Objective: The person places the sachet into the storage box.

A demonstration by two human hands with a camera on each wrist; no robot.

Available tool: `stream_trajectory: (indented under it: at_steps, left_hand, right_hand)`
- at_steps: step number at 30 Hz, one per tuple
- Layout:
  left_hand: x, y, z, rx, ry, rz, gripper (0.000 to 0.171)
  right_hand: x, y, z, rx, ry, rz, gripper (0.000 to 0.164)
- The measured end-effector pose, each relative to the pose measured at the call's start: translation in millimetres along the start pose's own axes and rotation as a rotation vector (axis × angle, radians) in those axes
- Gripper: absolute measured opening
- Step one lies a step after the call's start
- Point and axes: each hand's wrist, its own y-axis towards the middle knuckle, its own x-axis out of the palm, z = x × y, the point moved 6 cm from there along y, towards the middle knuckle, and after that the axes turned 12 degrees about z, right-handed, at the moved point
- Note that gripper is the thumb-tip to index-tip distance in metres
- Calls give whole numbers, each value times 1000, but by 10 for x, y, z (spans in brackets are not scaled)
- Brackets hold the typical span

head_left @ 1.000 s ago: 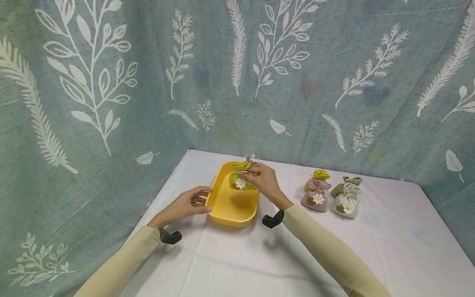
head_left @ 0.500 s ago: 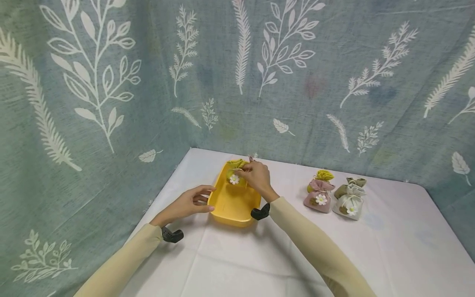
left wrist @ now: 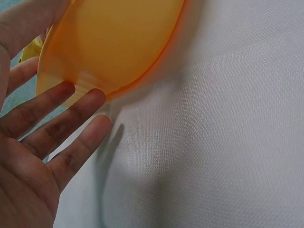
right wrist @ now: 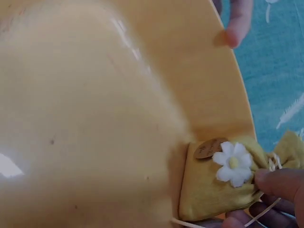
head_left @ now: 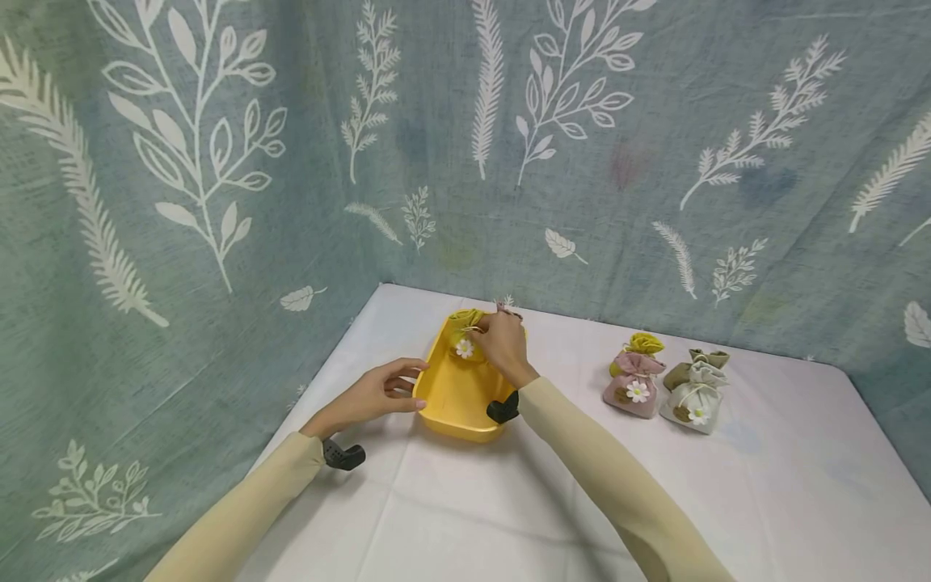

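Pinching the yellow pouch [right wrist: 209, 199] at its tied neck: right hand [head_left: 503, 343], thumb and fingers curling round the gathers. Pouch is sitting inside the yellow tray [head_left: 454, 396], at its far end, upper centre of the head frame; can't tell if the tray is bearing its full weight. Left hand [head_left: 378, 392] is spreading its fingers loosely, tips touching the tray's left side, not wrapping it.

Handling, judging by looks: pouch is seeming light, soft, not fragile, cloth probably not slipping. Neck is looking the best hold; the white flower [right wrist: 232, 164] and loose drawstring [right wrist: 270, 205] could be snagging. Tray is looking smooth, stiff, likely sliding if nudged.

Surface: white cloth [head_left: 451, 517] is covering the table, showing creases, lower centre. Pink pouch [head_left: 631, 394] and whitish pouch [head_left: 691, 402] are standing right of centre, two more pouches showing behind. Leaf-print blue-green curtain [head_left: 582, 186] is hanging across the back and left.
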Motion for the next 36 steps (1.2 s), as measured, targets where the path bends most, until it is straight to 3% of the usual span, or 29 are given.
stream_trajectory:
  at_steps: [6, 11, 13, 19, 28, 36]
  left_hand:
    - [4, 2, -13, 6, -10, 4, 78]
    - [23, -2, -45, -14, 11, 11, 78]
    - [30, -6, -46, -15, 18, 9, 78]
    - [25, 6, 5, -4, 19, 4, 78]
    - [9, 9, 28, -11, 36, 6, 79]
    - [14, 14, 6, -6, 53, 6, 78]
  right_hand:
    - [-142, 25, -10, -18, -6, 50, 12]
    - [-390, -5, 82, -83, 38, 62, 13]
    - [-511, -28, 162, -95, 51, 56, 11]
    - [-936, -114, 518, -27, 60, 42, 15]
    - [-1499, -372, 934, 39, 73, 65, 20]
    - [-1900, -585, 1214, 18, 23, 127, 20]
